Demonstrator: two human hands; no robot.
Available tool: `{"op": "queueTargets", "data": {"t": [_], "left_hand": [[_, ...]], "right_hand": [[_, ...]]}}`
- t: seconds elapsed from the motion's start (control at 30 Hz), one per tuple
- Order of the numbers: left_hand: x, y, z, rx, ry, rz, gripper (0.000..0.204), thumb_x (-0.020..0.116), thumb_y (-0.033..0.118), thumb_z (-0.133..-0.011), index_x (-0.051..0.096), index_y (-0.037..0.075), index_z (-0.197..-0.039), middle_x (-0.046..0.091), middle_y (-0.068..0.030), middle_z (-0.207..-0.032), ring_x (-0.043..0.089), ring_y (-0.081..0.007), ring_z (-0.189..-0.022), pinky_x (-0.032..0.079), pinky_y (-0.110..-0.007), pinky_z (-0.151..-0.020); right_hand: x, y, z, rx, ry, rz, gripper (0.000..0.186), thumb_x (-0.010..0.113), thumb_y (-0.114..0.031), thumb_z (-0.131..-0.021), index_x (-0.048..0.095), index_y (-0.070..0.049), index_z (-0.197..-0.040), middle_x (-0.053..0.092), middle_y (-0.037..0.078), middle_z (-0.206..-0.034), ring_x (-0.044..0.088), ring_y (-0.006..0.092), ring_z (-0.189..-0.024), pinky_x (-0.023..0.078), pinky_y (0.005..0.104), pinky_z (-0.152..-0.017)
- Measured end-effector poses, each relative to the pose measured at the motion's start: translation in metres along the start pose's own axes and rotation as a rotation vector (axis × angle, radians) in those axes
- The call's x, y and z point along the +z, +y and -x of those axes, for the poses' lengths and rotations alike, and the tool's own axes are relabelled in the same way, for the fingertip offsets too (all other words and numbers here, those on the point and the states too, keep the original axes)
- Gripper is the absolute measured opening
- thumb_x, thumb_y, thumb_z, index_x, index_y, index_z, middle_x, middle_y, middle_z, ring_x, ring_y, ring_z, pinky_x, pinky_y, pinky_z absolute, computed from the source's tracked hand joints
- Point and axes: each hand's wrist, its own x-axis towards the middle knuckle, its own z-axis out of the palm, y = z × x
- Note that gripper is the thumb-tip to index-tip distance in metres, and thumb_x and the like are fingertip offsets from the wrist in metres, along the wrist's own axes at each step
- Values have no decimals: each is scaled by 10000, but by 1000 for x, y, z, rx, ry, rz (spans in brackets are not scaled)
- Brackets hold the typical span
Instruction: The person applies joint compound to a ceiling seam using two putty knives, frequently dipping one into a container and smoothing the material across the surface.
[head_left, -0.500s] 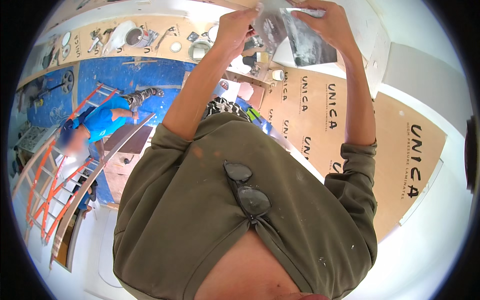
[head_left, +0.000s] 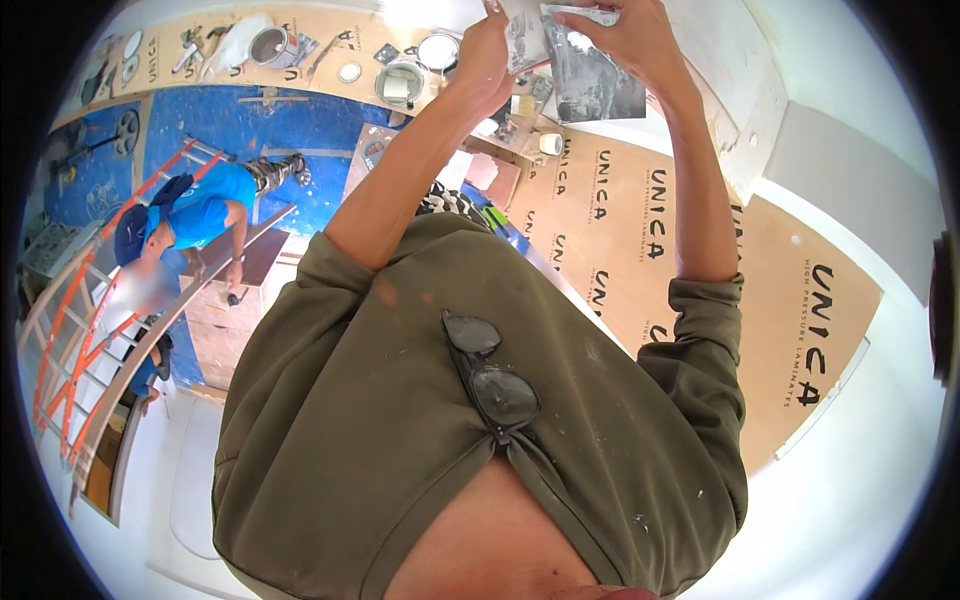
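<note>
At the top middle, my left hand [head_left: 484, 62] is closed on a flat grey putty scraper [head_left: 526, 38] with white smears. To its right, my right hand [head_left: 640, 48] pinches the upper edge of a broad, dark grey putty scraper [head_left: 598, 85], its face streaked with white paste. The two blades are held up close together, side by side; whether they touch is hard to make out. My left fingers are partly cut off by the upper edge of the picture.
Tins, including an open can [head_left: 274, 46] and a round tub [head_left: 399, 84], stand on a board-covered bench at the back left. A white cup [head_left: 550, 144] stands below the blades. At left, a co-worker in blue [head_left: 206, 210] leans by an orange ladder [head_left: 75, 330] and a long plank [head_left: 185, 300].
Both my hands have moved slightly up and left with the scrapers, and less of the left scraper's face shows. The co-worker's arm now reaches downward over the board.
</note>
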Motion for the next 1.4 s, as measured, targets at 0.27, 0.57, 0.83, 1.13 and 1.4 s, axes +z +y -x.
{"op": "queueTargets", "data": {"t": [0.27,0.57,0.83,1.13,1.4], "left_hand": [[-13,-5,-6,47,35,-104,342,357,224,-1009,540,-38,-1130,622,-127,-963,632,-215,-853,532,-354,-739],[-24,-8,-21,81,48,-125,352,377,235,-1005,538,-54,-1126,611,-138,-973,615,-223,-887,509,-351,-773],[-13,0,-11,20,70,-85,403,330,278,-1022,548,-43,-1129,625,-132,-992,618,-221,-917,508,-354,-805],[-2,7,-11,36,108,-194,461,275,353,-1051,572,7,-1116,627,-86,-924,626,-198,-802,530,-323,-727],[-14,6,-14,-73,29,-105,563,223,443,-1048,561,7,-1161,643,-96,-977,633,-215,-854,536,-349,-790]], "right_hand": [[8,-7,-10,-84,-11,99,219,755,-152,-719,711,13,-857,649,254,-765,654,358,-679,499,379,-643],[13,-13,-18,-60,-34,87,240,755,-181,-706,707,12,-840,642,246,-729,644,351,-648,494,389,-630],[4,-15,-23,-76,-36,106,228,741,-173,-709,697,20,-823,634,245,-709,615,318,-597,486,387,-623],[11,-30,-25,-55,-106,90,212,707,-172,-737,690,24,-816,615,240,-675,587,300,-564,480,382,-586],[26,-22,-23,-197,-113,-44,205,714,-179,-740,711,2,-835,648,226,-717,632,293,-600,488,376,-593]]}}
